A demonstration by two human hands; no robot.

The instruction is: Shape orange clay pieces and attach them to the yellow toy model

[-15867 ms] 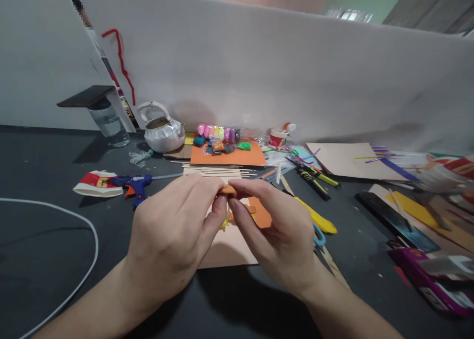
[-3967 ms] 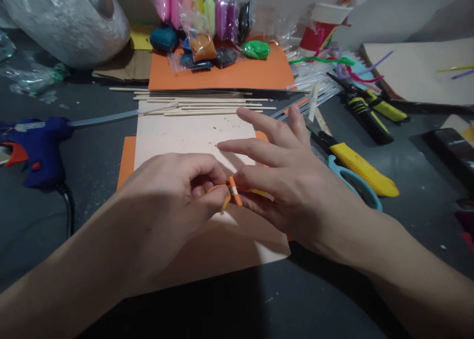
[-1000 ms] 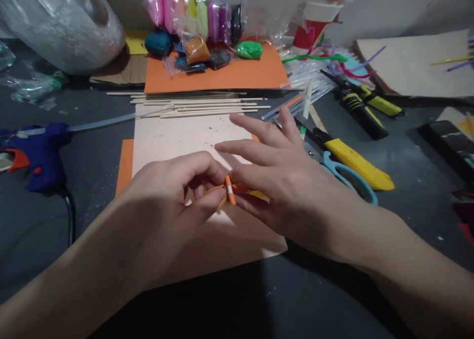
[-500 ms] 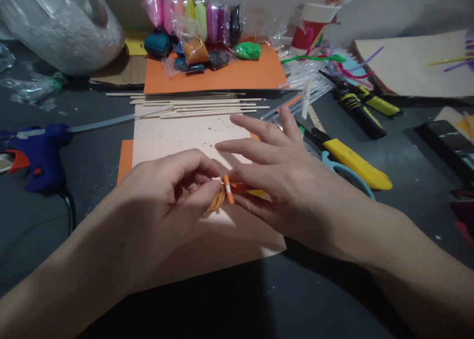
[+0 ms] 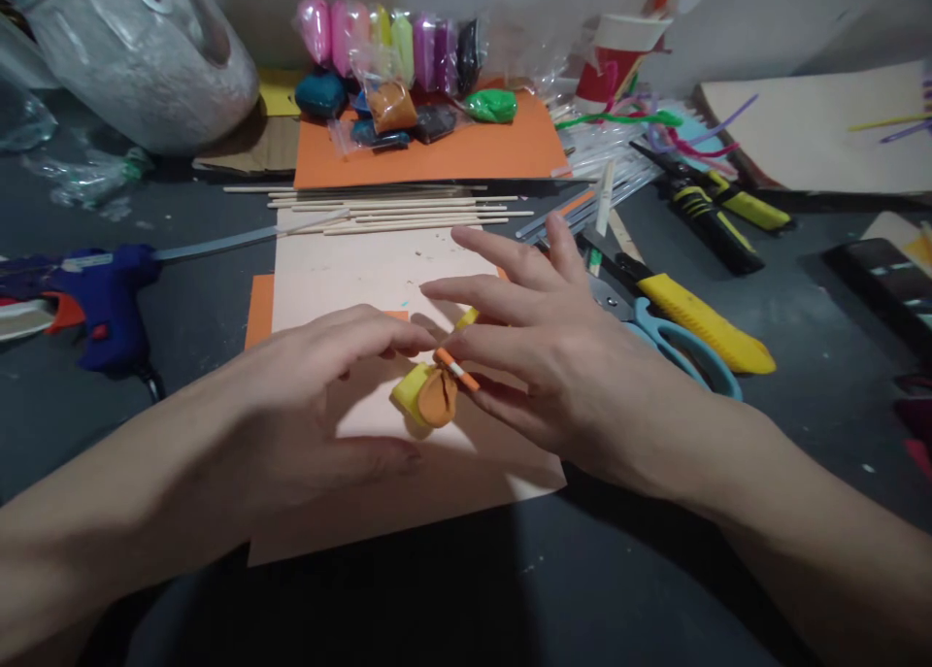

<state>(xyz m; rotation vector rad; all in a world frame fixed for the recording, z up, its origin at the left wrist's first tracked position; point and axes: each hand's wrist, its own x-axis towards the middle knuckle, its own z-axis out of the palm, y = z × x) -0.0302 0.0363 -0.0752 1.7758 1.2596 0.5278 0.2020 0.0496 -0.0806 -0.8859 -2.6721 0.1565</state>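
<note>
Between the thumb and fingers of my right hand (image 5: 539, 342) is a small orange-and-yellow figure (image 5: 438, 401), apparently of modelling clay. It has a rounded, creased orange-brown lobe, yellow parts beside and above it, and a short orange stick with a white band lying across it. The upper fingers of that hand are spread out. My left hand (image 5: 342, 381) is open, its thumb well apart from the fingers. Its index fingertip comes close to the figure's top; whether it touches, I cannot tell. Both hands are over a pale paper sheet (image 5: 327, 279), and the figure's far side is partly covered by fingers.
Wooden skewers (image 5: 437, 204) lie across the paper's far end. A blue glue gun (image 5: 109, 298) is at left. On the right are blue-handled scissors (image 5: 699, 356), a yellow cutter (image 5: 699, 322) and pliers (image 5: 714, 225). Bagged clay (image 5: 393, 109) sits on orange card (image 5: 349, 167).
My left thumb and fingers have parted and let go of the figure, uncovering its orange-brown lobe and yellow part. The banded stick now slants more. My right hand keeps its hold.
</note>
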